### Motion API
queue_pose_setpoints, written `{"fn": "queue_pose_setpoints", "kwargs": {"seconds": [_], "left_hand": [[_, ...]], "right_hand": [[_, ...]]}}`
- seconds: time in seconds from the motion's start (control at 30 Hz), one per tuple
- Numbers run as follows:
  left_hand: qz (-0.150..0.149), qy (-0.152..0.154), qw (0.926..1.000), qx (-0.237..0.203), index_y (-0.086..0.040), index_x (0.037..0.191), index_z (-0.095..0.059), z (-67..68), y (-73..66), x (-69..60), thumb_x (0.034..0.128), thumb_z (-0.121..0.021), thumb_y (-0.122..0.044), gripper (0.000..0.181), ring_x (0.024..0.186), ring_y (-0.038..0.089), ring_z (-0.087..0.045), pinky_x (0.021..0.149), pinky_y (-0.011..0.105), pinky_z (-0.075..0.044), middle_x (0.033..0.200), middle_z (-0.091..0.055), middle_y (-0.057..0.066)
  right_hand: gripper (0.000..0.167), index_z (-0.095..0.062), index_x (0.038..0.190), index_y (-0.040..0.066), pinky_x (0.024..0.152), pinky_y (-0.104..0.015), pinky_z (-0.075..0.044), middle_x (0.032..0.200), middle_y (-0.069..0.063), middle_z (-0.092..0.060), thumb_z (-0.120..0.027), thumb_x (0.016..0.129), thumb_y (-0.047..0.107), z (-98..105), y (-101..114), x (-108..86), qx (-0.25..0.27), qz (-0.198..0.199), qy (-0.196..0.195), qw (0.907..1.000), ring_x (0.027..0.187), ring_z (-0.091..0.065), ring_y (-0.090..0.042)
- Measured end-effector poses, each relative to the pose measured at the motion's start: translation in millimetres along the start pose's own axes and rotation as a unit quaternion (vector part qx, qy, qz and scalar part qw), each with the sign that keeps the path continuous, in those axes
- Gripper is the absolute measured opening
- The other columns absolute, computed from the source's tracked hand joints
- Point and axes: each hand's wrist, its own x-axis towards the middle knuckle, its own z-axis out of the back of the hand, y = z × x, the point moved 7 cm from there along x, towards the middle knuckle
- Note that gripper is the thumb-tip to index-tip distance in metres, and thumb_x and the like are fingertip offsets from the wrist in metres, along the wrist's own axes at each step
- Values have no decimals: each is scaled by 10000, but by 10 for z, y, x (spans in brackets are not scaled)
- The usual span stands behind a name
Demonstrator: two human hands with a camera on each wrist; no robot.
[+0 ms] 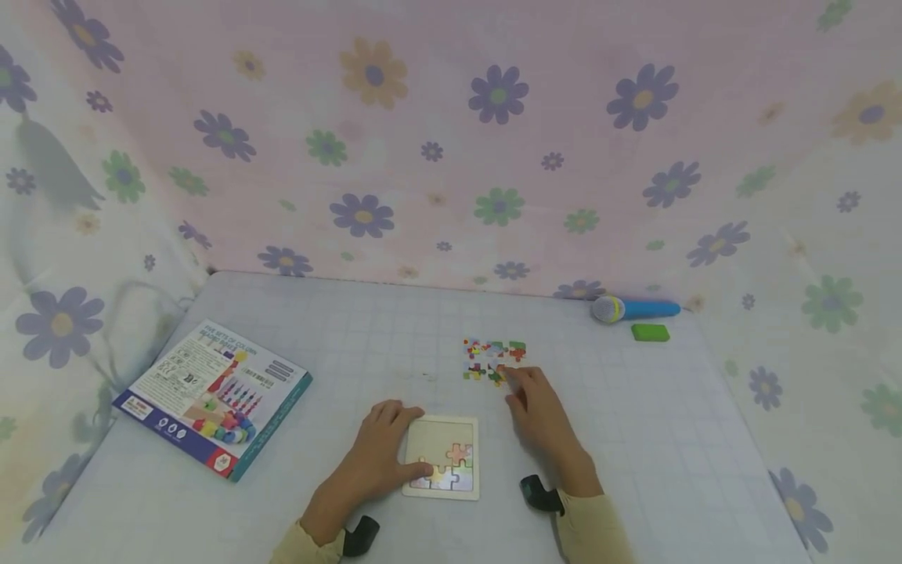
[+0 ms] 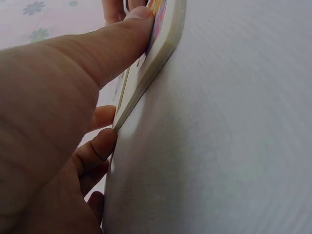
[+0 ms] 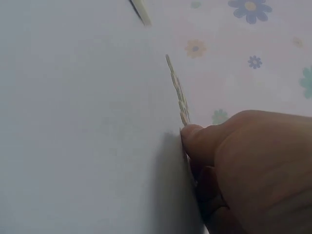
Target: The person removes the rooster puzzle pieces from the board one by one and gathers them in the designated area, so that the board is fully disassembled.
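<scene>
In the head view, my left hand (image 1: pixel 380 446) holds the left side of a square wooden puzzle board (image 1: pixel 440 431). The thumb lies over fitted puzzle pieces (image 1: pixel 451 476) along its near part; the far part shows bare wood. From the left wrist, the thumb presses on top while other fingers touch the board's edge (image 2: pixel 168 46). My right hand (image 1: pixel 543 415) reaches to loose colorful jigsaw pieces (image 1: pixel 496 349) beyond the board. Its index fingertip touches a near-right piece, partly hidden. In the right wrist view, the thumb (image 3: pixel 200 139) is down beside the thin row of pieces (image 3: pixel 178 90).
A flat boxed craft set (image 1: pixel 225 392) lies at the left of the white table (image 1: pixel 352 329). At the back right are a blue toy microphone (image 1: pixel 644 309) and a green block (image 1: pixel 651 333). Flowered cloth (image 1: pixel 430 157) hangs behind and at both sides.
</scene>
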Motion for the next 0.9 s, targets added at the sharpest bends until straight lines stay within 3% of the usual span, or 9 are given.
{"fn": "queue_pose_setpoints", "kwargs": {"seconds": [0.23, 0.4, 0.7, 0.9], "left_hand": [[60, 24, 9999, 81, -160, 1434, -531, 11, -7, -9, 773, -865, -487, 809, 1408, 347, -386, 1183, 596, -338, 1398, -508, 112], [51, -14, 9998, 188, -159, 1426, -536, 17, 0, -8, 769, -865, -496, 809, 1408, 348, -388, 1179, 602, -343, 1401, -510, 115], [-58, -76, 9998, 179, -153, 1426, -535, 30, -24, -13, 781, -862, -478, 793, 1399, 335, -388, 1185, 585, -333, 1374, -510, 101], [-9, -45, 9998, 191, -155, 1423, -536, 26, -25, -22, 771, -869, -481, 801, 1400, 342, -388, 1182, 590, -341, 1374, -510, 107]], "right_hand": [[398, -670, 1301, 209, 709, -196, -485, 1106, 62, -611, -736, 925, 95, -134, 170, -442, 501, -15, -334, 9982, 833, -517, -64], [382, -708, 1239, 220, 731, -172, -496, 1053, 126, -602, -809, 874, 177, -275, 393, -650, 945, 380, -34, 9948, 836, -513, -15], [523, -691, 1287, 164, 796, -209, -508, 1108, 106, -576, -854, 821, 335, -346, 518, -730, 450, 774, 516, 9946, 906, -492, -20], [418, -721, 1170, 191, 866, -264, -545, 1069, 118, -548, -858, 809, 349, -341, 520, -750, 372, 781, 661, 9941, 931, -510, -23]]}}
